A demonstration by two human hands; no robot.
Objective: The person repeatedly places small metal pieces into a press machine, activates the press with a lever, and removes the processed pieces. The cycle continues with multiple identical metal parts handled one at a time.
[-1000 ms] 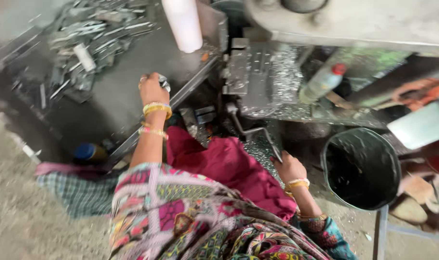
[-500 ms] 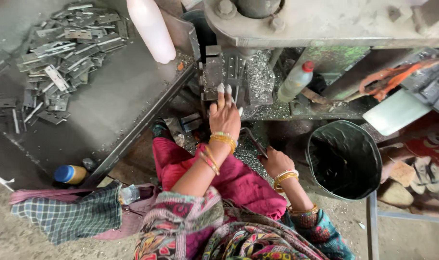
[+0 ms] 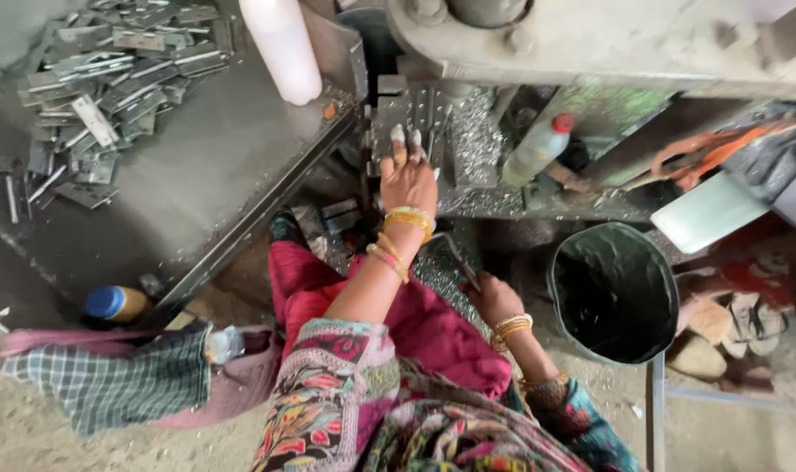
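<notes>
My left hand (image 3: 407,175), with white tape on its fingertips and bangles at the wrist, reaches forward to the press bed. Its fingers lie on a small flat metal piece (image 3: 413,114) at the perforated die plate (image 3: 477,140). My right hand (image 3: 494,299) stays low by my lap, closed around the end of a dark flat bar (image 3: 455,260). A heap of similar grey metal pieces (image 3: 110,70) lies on the steel table (image 3: 206,175) to the left.
A white cylinder (image 3: 284,48) stands at the table's back edge. A plastic bottle with a red cap (image 3: 538,149) leans beside the die. A black bucket (image 3: 615,293) stands at the right, a blue-capped bottle (image 3: 114,303) and checked cloth (image 3: 110,380) at the left.
My left hand left the table on the left, swung right and now rests on the die plate. My right hand has stayed by my lap.
</notes>
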